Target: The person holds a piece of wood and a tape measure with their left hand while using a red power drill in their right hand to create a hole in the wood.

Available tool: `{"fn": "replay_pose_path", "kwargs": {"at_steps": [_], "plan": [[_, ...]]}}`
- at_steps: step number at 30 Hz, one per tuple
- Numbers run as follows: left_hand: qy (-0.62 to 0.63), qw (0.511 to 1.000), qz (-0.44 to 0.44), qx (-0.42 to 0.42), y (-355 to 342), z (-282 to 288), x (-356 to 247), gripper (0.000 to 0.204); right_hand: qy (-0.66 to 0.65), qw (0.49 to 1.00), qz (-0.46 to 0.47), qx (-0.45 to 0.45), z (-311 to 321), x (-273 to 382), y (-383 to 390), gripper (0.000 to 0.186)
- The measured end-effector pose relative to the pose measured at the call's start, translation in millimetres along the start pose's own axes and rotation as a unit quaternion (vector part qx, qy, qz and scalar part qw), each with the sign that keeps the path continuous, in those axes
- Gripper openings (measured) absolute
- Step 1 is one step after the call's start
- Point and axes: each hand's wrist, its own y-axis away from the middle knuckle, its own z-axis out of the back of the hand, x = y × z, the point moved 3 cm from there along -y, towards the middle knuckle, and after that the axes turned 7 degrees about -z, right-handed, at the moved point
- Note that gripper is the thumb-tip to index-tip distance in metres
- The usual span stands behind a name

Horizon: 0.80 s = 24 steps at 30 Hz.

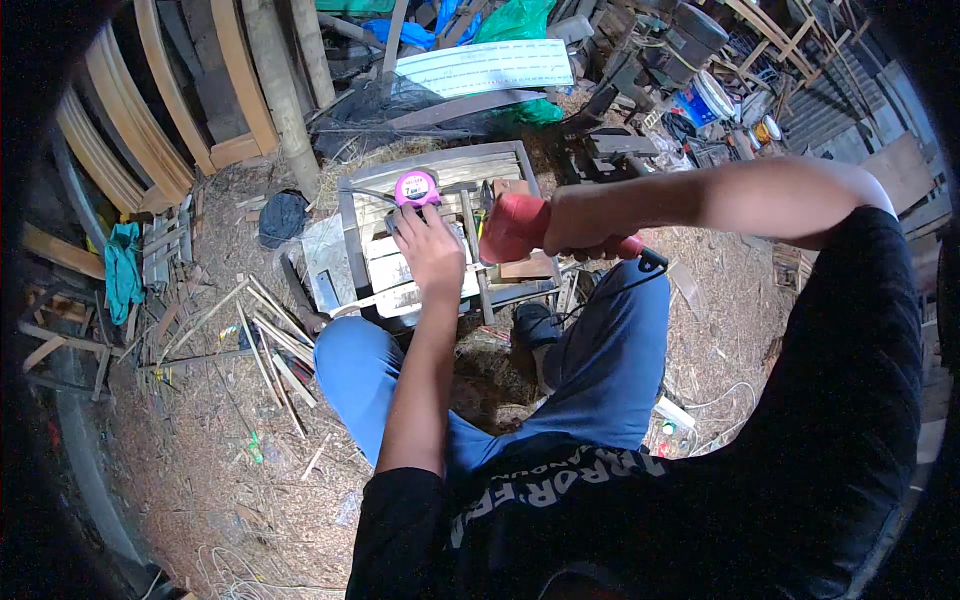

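My left hand point(430, 248) lies flat with its fingers stretched out over pale boards point(397, 268) on a low wooden bench point(350, 232). Its fingertips reach the lower edge of a pink tape measure point(416, 186); whether they press on it I cannot tell. In my right hand point(585, 222) is a red corded power tool point(514, 228), held above the bench's right side. The tool's working end is hidden, so its exact kind does not show. A black cord point(652, 262) leaves its rear near my right knee.
Wooden frames point(140, 115) lean at the far left beside a post point(283, 95). Thin wood offcuts point(275, 350) litter the floor left of my knees. Beyond the bench are a white panel point(485, 68) and dark netting; buckets point(706, 98) and scrap stand far right.
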Motion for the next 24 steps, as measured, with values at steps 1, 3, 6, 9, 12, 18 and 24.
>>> {"fn": "replay_pose_path", "kwargs": {"at_steps": [1,3,6,9,12,18,24], "plan": [[0.005,1.0,0.007,0.003,1.3,-0.4,1.2,0.039,0.001,1.0,0.01,0.003,-2.2,-3.3,-11.0,0.018],[0.017,1.0,0.021,0.013,1.4,-1.9,2.5,0.04,0.001,1.0,0.024,0.006,-0.8,-8.8,-20.5,0.019],[-0.005,0.999,0.009,0.033,1.2,-4.5,4.1,0.04,0.006,0.999,0.036,0.006,-0.3,-11.5,-26.6,0.021],[0.013,0.999,0.004,0.042,1.8,-4.4,1.3,0.039,0.011,1.0,0.028,0.004,-0.9,-12.6,-19.6,0.023],[0.019,0.999,0.007,0.04,-0.4,-3.4,2.2,0.039,0.036,0.999,0.003,-0.009,-1.3,-3.5,11.6,0.029],[0.007,1.0,-0.001,-0.006,2.4,-2.4,-0.6,0.038,0.026,0.999,-0.009,-0.027,-2.2,1.1,46.1,0.026],[0.009,0.999,0.005,0.033,1.8,-4.6,-7.3,0.049,0.008,1.0,-0.017,-0.024,2.8,-12.0,41.3,0.028]]}}
